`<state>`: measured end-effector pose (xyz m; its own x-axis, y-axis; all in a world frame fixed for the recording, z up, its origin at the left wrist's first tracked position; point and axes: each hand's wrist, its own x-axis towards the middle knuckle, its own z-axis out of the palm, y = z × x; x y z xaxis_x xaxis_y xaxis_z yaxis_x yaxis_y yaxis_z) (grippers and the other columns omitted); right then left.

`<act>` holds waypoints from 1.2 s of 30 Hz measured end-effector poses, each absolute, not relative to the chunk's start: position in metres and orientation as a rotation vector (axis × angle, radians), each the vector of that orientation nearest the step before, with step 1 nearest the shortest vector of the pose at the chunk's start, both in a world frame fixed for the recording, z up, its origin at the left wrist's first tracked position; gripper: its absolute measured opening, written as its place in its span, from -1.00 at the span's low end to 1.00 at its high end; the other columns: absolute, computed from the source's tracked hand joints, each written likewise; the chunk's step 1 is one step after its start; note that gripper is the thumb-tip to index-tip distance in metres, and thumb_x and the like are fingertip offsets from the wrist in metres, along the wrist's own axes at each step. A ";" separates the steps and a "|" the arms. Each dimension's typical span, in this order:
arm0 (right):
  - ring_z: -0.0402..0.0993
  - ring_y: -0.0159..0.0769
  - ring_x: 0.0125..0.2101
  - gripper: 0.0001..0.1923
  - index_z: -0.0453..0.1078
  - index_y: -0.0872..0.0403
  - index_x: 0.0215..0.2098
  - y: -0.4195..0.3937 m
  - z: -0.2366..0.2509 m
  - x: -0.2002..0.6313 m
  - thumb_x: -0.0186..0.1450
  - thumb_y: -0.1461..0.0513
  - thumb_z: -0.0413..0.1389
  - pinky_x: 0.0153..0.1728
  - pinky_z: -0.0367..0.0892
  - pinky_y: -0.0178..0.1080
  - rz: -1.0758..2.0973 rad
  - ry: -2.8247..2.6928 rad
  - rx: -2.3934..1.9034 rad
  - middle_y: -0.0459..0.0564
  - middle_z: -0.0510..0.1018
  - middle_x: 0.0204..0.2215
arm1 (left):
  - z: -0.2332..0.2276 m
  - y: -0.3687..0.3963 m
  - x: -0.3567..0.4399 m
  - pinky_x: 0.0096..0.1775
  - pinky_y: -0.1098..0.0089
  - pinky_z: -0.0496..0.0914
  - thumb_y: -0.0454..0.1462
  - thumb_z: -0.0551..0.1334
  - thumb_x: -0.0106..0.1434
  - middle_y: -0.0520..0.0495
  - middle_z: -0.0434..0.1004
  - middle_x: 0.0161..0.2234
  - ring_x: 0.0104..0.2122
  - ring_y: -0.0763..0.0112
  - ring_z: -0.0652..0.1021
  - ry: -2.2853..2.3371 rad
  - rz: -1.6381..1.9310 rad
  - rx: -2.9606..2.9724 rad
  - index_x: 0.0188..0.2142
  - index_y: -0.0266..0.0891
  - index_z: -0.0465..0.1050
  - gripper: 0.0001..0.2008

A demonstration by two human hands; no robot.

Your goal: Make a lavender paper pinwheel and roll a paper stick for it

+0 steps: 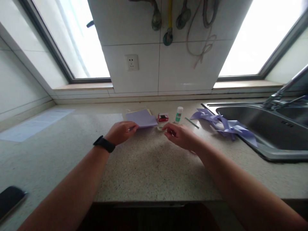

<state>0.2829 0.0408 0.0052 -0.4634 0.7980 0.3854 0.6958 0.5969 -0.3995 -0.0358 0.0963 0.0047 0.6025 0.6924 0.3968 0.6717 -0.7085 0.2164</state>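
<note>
My left hand (121, 132), with a black watch on the wrist, rests on the speckled counter (149, 160), its fingertips on the near corner of a stack of lavender paper (141, 118). My right hand (179, 134) is curled just to the right, fingertips pinching at a small clear roll that looks like tape (160, 128); whether it is gripped I cannot tell. Behind it stand a glue stick (178, 115) and a small red box (163, 117).
A thin green stick (192, 123) lies right of the glue stick. Lavender paper pinwheels (226, 126) lie at the rim of a steel sink (269, 154) with a faucet (284, 91). A phone (11, 199) sits at the near left edge. White sheets (36, 123) lie far left.
</note>
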 end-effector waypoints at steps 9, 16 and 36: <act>0.29 -0.38 -0.47 -0.58 0.28 0.01 0.14 0.046 0.000 0.285 0.32 0.20 0.15 -0.40 0.17 -0.25 0.313 -2.204 -1.175 -0.09 0.48 -0.32 | 0.008 0.080 -0.022 -0.31 0.38 0.34 -0.25 0.13 0.42 -0.04 0.58 -0.39 -0.40 0.40 0.52 0.922 0.758 2.696 -0.25 -0.24 0.55 -0.78; 0.29 -0.36 -0.46 -0.57 0.26 0.03 0.12 0.053 -0.004 0.294 0.29 0.23 0.16 -0.43 0.18 -0.26 0.368 -2.123 -1.203 -0.13 0.41 -0.39 | 0.009 0.073 -0.018 -0.39 0.43 0.35 -0.22 0.15 0.42 -0.04 0.57 -0.41 -0.42 0.42 0.51 0.848 0.772 2.563 -0.26 -0.24 0.58 -0.76; 0.45 -0.24 -0.26 -0.77 0.51 0.02 -0.04 0.052 -0.003 0.298 0.33 0.26 0.15 -0.22 0.37 -0.18 0.340 -2.320 -1.219 0.03 0.56 -0.23 | -0.003 0.093 -0.031 -0.23 0.32 0.40 -0.21 0.17 0.37 -0.10 0.66 -0.30 -0.31 0.31 0.58 1.092 0.798 2.457 -0.23 -0.20 0.63 -0.76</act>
